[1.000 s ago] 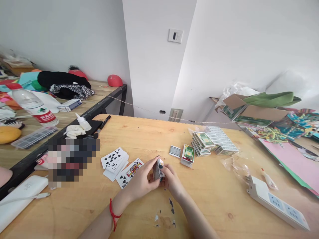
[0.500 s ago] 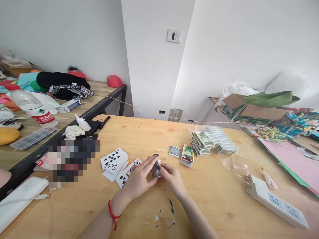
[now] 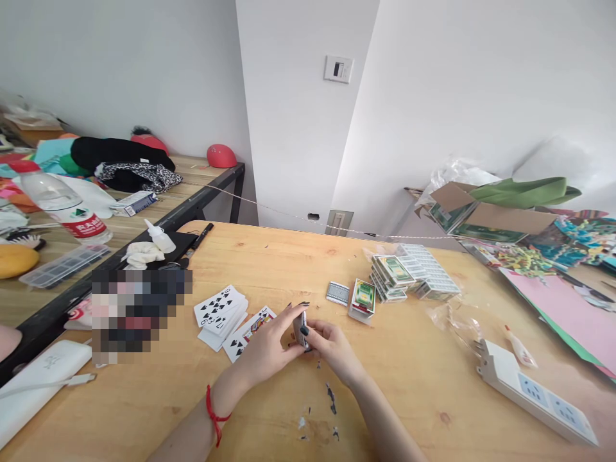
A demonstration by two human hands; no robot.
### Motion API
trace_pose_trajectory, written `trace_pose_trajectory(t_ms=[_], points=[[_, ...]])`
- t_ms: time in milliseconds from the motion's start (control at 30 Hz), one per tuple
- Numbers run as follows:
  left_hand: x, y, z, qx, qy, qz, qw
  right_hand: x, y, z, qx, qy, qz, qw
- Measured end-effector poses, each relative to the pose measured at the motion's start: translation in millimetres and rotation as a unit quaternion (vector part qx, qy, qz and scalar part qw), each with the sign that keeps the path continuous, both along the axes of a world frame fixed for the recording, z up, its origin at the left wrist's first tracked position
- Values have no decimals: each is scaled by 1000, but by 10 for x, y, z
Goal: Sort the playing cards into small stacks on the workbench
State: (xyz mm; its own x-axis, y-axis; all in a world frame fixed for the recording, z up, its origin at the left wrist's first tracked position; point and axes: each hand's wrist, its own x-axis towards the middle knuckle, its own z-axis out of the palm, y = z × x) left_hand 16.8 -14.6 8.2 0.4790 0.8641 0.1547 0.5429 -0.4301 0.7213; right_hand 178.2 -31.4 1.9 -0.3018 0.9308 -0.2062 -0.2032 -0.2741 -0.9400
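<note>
A small stack of playing cards (image 3: 301,332) stands on edge, nearly edge-on to me, between my two hands at the table's middle. My left hand (image 3: 267,345) is closed round it from the left, fingers over the upper edge and thumb low. From the right, my right hand (image 3: 334,350) pinches the stack, thumb on the near side; its other fingers are partly hidden. Left of my hands lie a face-up jack card (image 3: 257,325) and a fanned pile of spade cards (image 3: 221,311). A face-down card stack (image 3: 337,292) and a green card box (image 3: 362,296) lie beyond my right hand.
Several more card boxes (image 3: 393,271) and a wrapped block of boxes (image 3: 436,276) stand at the back right. A white power strip (image 3: 536,393) and a small glue tube (image 3: 520,346) lie right. At left are a power bank (image 3: 43,388) and a water bottle (image 3: 65,202).
The card stack has turned slightly, so its patterned side shows less. My right hand has shifted a little left and down; both hands keep their hold.
</note>
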Motion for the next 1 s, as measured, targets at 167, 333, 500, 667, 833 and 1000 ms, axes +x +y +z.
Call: trace_pose_trajectory(t_ms=[167,333,500,667,833,1000], points=[[35,-32,29,-22,-41,18,999,1,0,-15,-11,11,15,1000],[58,-50,61,-61,-101,7,993,-12,-7,-38,-31,28,24,999],[73,-41,46,-97,-204,-9,974,-29,-14,-27,-57,67,6,996],[87,18,24,-197,-360,-14,912,-31,-13,-14,-51,39,-6,998],[89,53,56,-325,-473,-1,819,-57,-3,-22,-44,-29,-31,998],[88,73,55,-455,-570,15,684,-37,17,-56,72,-99,-148,981]])
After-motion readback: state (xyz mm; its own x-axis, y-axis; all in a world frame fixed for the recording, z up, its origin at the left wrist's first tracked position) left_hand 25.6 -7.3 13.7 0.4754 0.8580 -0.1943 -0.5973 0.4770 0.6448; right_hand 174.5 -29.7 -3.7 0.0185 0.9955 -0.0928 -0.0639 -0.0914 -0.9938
